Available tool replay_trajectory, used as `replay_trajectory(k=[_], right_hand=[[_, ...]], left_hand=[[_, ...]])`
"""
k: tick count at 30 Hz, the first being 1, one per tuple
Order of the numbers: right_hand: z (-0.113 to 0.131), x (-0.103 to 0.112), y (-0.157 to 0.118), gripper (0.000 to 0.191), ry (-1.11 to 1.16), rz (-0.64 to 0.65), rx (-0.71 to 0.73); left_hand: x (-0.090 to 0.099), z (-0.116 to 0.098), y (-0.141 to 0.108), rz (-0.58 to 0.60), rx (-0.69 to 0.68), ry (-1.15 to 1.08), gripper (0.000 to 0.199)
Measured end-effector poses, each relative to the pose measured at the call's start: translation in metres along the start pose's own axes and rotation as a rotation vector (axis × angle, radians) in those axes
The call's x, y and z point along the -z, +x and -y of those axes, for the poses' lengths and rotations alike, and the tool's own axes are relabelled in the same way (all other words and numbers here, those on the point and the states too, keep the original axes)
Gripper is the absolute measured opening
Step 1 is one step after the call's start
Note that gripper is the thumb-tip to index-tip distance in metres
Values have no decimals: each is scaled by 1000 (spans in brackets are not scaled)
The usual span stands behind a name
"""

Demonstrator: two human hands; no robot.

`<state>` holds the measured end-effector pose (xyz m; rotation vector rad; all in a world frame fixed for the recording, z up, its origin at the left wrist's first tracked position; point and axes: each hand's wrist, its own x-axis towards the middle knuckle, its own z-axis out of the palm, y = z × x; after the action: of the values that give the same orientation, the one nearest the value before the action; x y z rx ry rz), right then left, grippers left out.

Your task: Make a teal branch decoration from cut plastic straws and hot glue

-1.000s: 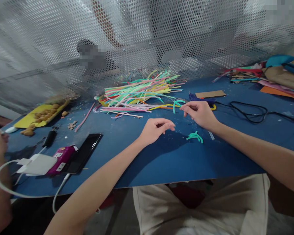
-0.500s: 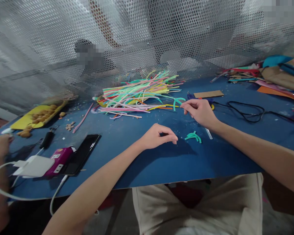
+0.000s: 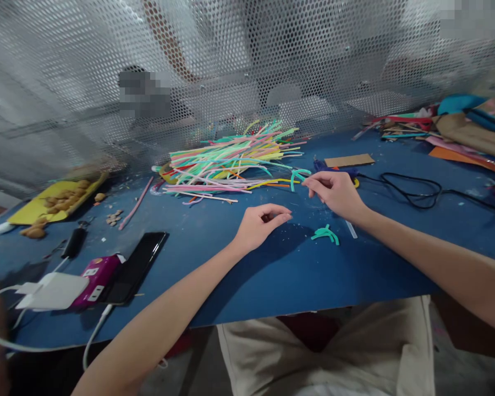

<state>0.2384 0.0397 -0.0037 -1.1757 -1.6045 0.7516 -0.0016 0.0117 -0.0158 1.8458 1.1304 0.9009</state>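
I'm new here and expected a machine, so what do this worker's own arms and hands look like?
They're a person's: the left hand and right hand show no gloves or rings. The left forearm and right forearm are sleeveless as far as seen, with no watch, cable or visible marking. Light beige trousers are worn.

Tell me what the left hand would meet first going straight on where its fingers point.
Most likely the right hand, which pinches a green piece, though depth is hard to judge.
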Motion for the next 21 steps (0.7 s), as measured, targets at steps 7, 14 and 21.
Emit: replay_trajectory(k=[7,14,21], right_hand=[[1,-4,-4,38,-23,46,-16],[2,-6,-4,38,-44,64,-10],[2,-4,-3,40,-47,78,-14]], left_hand=[[2,-1,-1,-18,-8,-23,36],[3,-5,-4,53,-67,28,36],[4,-4,-2,22,-76,45,34]])
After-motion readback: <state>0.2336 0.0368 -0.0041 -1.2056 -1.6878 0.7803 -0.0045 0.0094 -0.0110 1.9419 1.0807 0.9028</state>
